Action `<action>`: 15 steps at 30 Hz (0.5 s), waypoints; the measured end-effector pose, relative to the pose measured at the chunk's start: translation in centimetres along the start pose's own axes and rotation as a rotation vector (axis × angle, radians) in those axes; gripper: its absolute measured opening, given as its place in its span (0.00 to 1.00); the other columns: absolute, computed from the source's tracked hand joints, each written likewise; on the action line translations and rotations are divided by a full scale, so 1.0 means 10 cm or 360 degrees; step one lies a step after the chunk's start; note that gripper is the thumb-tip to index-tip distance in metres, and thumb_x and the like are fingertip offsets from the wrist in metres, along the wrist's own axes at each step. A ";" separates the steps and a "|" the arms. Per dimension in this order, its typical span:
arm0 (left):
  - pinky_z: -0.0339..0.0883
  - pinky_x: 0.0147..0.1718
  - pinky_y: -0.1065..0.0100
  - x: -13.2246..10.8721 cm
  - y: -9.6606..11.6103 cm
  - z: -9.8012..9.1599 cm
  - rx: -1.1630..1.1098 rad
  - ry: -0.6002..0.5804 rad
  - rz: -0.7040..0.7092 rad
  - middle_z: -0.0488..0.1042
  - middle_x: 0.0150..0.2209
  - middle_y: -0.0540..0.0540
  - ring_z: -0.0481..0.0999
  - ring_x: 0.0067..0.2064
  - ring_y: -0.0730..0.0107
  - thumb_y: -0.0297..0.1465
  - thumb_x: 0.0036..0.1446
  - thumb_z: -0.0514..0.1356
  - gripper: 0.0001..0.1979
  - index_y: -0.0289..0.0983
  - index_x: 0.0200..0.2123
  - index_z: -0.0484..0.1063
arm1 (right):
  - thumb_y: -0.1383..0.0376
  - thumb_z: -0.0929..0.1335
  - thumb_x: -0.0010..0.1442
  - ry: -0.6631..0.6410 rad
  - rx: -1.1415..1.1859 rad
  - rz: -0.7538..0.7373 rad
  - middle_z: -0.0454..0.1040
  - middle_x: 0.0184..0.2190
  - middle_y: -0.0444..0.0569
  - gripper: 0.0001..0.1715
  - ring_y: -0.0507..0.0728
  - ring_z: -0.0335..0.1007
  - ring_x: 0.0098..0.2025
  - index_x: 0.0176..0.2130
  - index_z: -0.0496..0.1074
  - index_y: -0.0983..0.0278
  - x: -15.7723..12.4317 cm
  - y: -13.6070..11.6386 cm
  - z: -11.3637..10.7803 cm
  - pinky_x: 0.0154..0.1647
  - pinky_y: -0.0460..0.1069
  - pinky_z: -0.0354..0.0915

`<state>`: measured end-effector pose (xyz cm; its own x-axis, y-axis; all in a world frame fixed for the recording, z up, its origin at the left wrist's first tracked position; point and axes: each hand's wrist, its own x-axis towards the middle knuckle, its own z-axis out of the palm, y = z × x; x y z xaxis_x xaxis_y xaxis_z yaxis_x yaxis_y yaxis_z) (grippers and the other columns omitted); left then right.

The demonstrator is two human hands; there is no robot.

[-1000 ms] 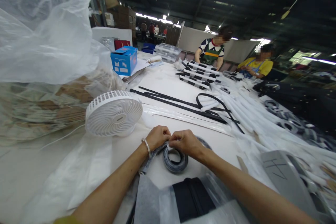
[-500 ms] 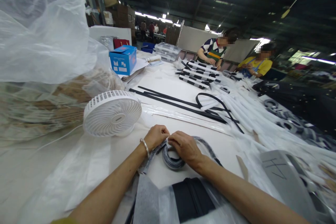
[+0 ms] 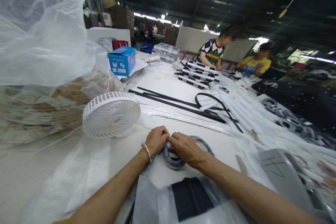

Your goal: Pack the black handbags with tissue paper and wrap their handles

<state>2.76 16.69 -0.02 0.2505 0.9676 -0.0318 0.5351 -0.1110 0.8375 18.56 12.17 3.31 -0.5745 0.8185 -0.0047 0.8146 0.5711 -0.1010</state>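
Where the 2 hands meet, near the front edge of the table (image 3: 168,87), lies the coil (image 3: 174,159). It is 1 flat grey strip wound into a loose ring, flat on the white top, with a tail running back under the left wrist.

The left hand (image 3: 156,140) is closed in a loose fist, thumb and forefinger pinched on the strip at the ring's upper left edge. The right hand (image 3: 185,148) lies over the ring's top, fingers curled down and pinching at the same spot, so both sets of fingertips touch. What sits between them is hidden.

To my eye the strip is light, soft and limp, a little springy in the winding, so the ring would slacken if let go. The sure hold looks to be across the turns at the rim, or on the free end.

1 bracelet (image 3: 146,150) circles the left wrist. Nearer the person, 1 clear sleeve (image 3: 157,203) holds a dark folded piece. Left of the hands stands 1 white fan (image 3: 111,114), with 1 big plastic bag (image 3: 47,31) heaped behind it and 1 blue box (image 3: 122,60) beyond.

Farther up lie about 3 long black strips (image 3: 178,104) and 1 black loop, then striped pieces (image 3: 195,74) and white tubes (image 3: 244,112), too many to count. At the far side are 1 co-worker in a patterned top (image 3: 212,53) and 1 co-worker in yellow (image 3: 256,63).
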 end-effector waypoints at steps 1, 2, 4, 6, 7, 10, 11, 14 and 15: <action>0.60 0.29 0.71 -0.01 0.02 0.00 0.0016 0.0011 0.0003 0.75 0.25 0.50 0.72 0.29 0.70 0.26 0.48 0.58 0.05 0.37 0.24 0.74 | 0.69 0.67 0.63 -0.0001 0.0018 0.0049 0.74 0.39 0.52 0.07 0.57 0.70 0.41 0.43 0.72 0.66 0.00 -0.01 0.01 0.42 0.49 0.65; 0.60 0.30 0.70 -0.02 0.03 -0.01 0.0028 0.0016 0.0006 0.75 0.25 0.50 0.71 0.29 0.70 0.26 0.48 0.58 0.05 0.37 0.24 0.74 | 0.69 0.67 0.63 -0.0001 0.0048 0.0101 0.74 0.39 0.52 0.07 0.57 0.70 0.42 0.42 0.73 0.65 0.00 -0.02 0.01 0.43 0.49 0.65; 0.60 0.30 0.70 -0.04 0.05 -0.02 0.0035 0.0007 0.0015 0.75 0.25 0.50 0.72 0.29 0.70 0.26 0.48 0.58 0.05 0.37 0.24 0.74 | 0.68 0.67 0.62 -0.0007 0.0151 0.0202 0.74 0.38 0.50 0.06 0.56 0.70 0.42 0.40 0.75 0.64 0.00 -0.04 0.01 0.43 0.47 0.64; 0.60 0.29 0.71 -0.05 0.06 -0.03 0.0019 -0.0016 0.0027 0.75 0.25 0.50 0.72 0.29 0.70 0.26 0.48 0.59 0.05 0.37 0.24 0.74 | 0.67 0.69 0.61 0.0004 0.0278 0.0299 0.75 0.37 0.49 0.05 0.55 0.71 0.41 0.37 0.76 0.63 0.00 -0.04 0.00 0.42 0.46 0.63; 0.60 0.29 0.71 -0.06 0.06 -0.04 0.0004 -0.0029 0.0036 0.75 0.25 0.50 0.72 0.29 0.70 0.26 0.48 0.58 0.05 0.37 0.24 0.74 | 0.67 0.69 0.59 0.0017 0.0337 0.0348 0.75 0.37 0.48 0.04 0.54 0.71 0.40 0.36 0.77 0.63 0.00 -0.05 -0.01 0.41 0.46 0.62; 0.62 0.30 0.71 -0.08 0.04 -0.05 -0.0065 -0.0075 0.0072 0.76 0.26 0.49 0.73 0.31 0.69 0.28 0.49 0.58 0.06 0.36 0.25 0.75 | 0.65 0.72 0.55 0.0054 0.0463 0.0489 0.77 0.34 0.48 0.04 0.55 0.72 0.37 0.33 0.79 0.62 0.01 -0.05 -0.02 0.39 0.46 0.61; 0.63 0.30 0.71 -0.09 0.03 -0.06 -0.0091 -0.0093 0.0086 0.77 0.26 0.49 0.74 0.31 0.68 0.30 0.50 0.58 0.06 0.36 0.26 0.75 | 0.65 0.73 0.54 0.0064 0.0493 0.0527 0.77 0.33 0.48 0.04 0.55 0.72 0.37 0.33 0.80 0.61 0.02 -0.05 -0.03 0.38 0.46 0.61; 0.65 0.31 0.70 -0.12 -0.01 -0.07 -0.0199 -0.0190 0.0128 0.78 0.29 0.48 0.76 0.32 0.67 0.30 0.48 0.59 0.07 0.35 0.30 0.75 | 0.64 0.75 0.49 0.0086 0.0572 0.0622 0.79 0.33 0.48 0.08 0.56 0.73 0.36 0.34 0.81 0.60 0.05 -0.03 -0.04 0.37 0.47 0.61; 0.66 0.31 0.70 -0.13 -0.02 -0.08 -0.0235 -0.0227 0.0143 0.78 0.30 0.48 0.76 0.32 0.67 0.29 0.47 0.59 0.07 0.35 0.31 0.75 | 0.64 0.75 0.48 0.0081 0.0600 0.0655 0.79 0.32 0.47 0.09 0.56 0.73 0.35 0.34 0.81 0.59 0.06 -0.02 -0.04 0.36 0.47 0.60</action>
<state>1.68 15.67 0.28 0.4088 0.9124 -0.0215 0.3840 -0.1506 0.9110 18.12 12.59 3.72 -0.2027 0.9766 -0.0716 0.8806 0.1498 -0.4496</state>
